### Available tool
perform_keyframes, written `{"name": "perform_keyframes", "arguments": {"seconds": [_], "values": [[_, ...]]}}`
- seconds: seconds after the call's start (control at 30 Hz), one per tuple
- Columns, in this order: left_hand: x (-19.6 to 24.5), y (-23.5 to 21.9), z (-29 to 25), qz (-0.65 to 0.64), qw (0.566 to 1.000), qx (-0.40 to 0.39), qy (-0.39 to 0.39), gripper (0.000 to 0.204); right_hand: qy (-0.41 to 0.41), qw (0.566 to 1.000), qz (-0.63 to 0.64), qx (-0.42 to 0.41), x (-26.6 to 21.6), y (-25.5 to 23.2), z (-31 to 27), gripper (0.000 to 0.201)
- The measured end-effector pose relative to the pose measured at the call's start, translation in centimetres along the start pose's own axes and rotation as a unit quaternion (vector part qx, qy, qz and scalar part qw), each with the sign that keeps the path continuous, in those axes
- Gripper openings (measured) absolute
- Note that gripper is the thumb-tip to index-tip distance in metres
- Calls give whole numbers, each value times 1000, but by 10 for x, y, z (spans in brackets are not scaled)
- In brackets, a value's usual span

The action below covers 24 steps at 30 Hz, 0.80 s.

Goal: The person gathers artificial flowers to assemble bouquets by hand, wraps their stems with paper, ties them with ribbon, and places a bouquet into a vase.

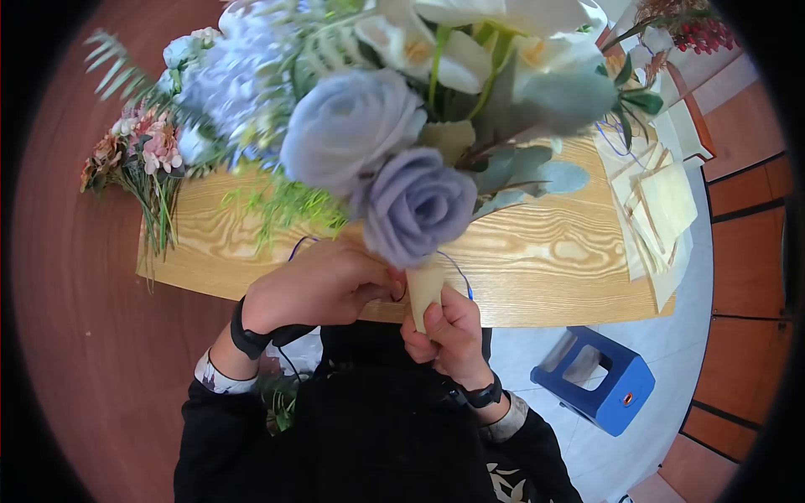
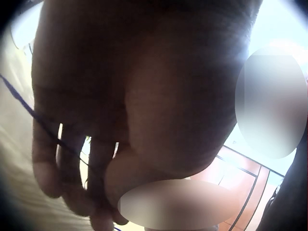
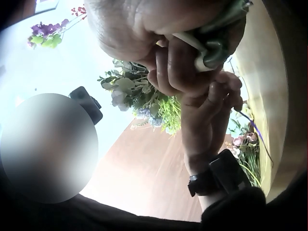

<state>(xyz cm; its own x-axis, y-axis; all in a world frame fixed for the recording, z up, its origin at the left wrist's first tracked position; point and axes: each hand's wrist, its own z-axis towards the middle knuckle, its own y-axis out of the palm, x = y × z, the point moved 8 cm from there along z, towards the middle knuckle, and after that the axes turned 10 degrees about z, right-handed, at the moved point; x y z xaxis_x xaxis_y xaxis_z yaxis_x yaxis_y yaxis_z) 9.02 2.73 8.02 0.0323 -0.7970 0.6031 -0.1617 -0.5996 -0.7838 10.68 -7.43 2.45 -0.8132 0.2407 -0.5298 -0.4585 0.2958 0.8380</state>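
A large bouquet with blue-grey roses (image 1: 419, 205) fills the upper middle of the head view. Below it, my right hand (image 1: 453, 335) grips the cream-wrapped stems (image 1: 426, 293); in the right wrist view this hand (image 3: 163, 33) curls round green stem ends (image 3: 214, 55). Just left of the wrap is my left hand (image 1: 323, 281), its thumb and fingers bent together. A thin purple cord (image 2: 24, 103) crosses the fingers of the left hand (image 2: 120, 86) and runs out from the left fingertips (image 3: 233, 94) in the right wrist view. The flowers hide part of the wrap.
The wooden table (image 1: 537, 260) lies beneath the bouquet. Pink flowers (image 1: 159, 147) with long stems rest at its left end, and cream wrapping sheets (image 1: 667, 205) are at its right end. A blue stool (image 1: 616, 394) stands on the floor at the right.
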Motion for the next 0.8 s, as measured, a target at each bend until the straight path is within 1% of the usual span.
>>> {"name": "perform_keyframes", "arguments": {"seconds": [0.13, 0.2, 0.27, 0.33, 0.4, 0.43, 0.47, 0.5, 0.53, 0.57, 0.6, 0.63, 0.67, 0.7, 0.77, 0.8], "values": [[-8, -1, 2, 4, 1000, 18, -23, 12, 6, 1000, 22, -15, -1, -2, -2, 43], [-19, 5, -2, -36, 998, -10, -43, 12, 7, 999, 26, -20, -2, -3, -5, 42], [-24, 0, -10, -27, 999, 1, -45, 12, -21, 1000, -14, 13, -6, -8, -8, 46], [-27, -7, -21, -16, 998, 13, -52, 13, -31, 999, -10, 5, -8, -13, -12, 43], [-38, -27, -34, 34, 987, 98, -124, 17, -52, 998, -17, 8, -12, -17, -14, 40], [-43, -27, -37, 37, 986, 98, -129, 17, -50, 999, -14, 4, -13, -16, -14, 40], [-44, -37, -40, 131, 969, 175, -113, 19, -51, 999, -11, 6, -15, -15, -14, 40], [-39, -46, -44, 224, 938, 249, -94, 20, -53, 999, -8, 8, -17, -14, -14, 40], [-33, -48, -45, 157, 923, 343, -77, 16, -58, 998, -7, 6, -18, -13, -13, 41], [-22, -41, -40, 157, 922, 344, -78, 16, -57, 998, -8, 4, -18, -12, -12, 41], [-22, -31, -37, 48, 934, 330, -125, 15, -59, 998, -13, 3, -18, -10, -11, 42], [-26, -22, -35, -63, 933, 311, -168, 15, -61, 998, -17, 2, -18, -9, -10, 42], [-19, -19, -29, -23, 949, 271, -158, 18, -62, 998, -19, 3, -18, -9, -11, 42], [-25, -14, -27, -24, 950, 271, -155, 18, -55, 998, -29, 1, -16, -9, -11, 42], [-43, 16, -13, 86, 971, 174, -138, 23, -52, 998, -39, 4, -14, -9, -13, 41], [-43, 12, -7, -90, 950, 274, -118, 11, -43, 998, -36, -4, -11, -7, -14, 41]]}}
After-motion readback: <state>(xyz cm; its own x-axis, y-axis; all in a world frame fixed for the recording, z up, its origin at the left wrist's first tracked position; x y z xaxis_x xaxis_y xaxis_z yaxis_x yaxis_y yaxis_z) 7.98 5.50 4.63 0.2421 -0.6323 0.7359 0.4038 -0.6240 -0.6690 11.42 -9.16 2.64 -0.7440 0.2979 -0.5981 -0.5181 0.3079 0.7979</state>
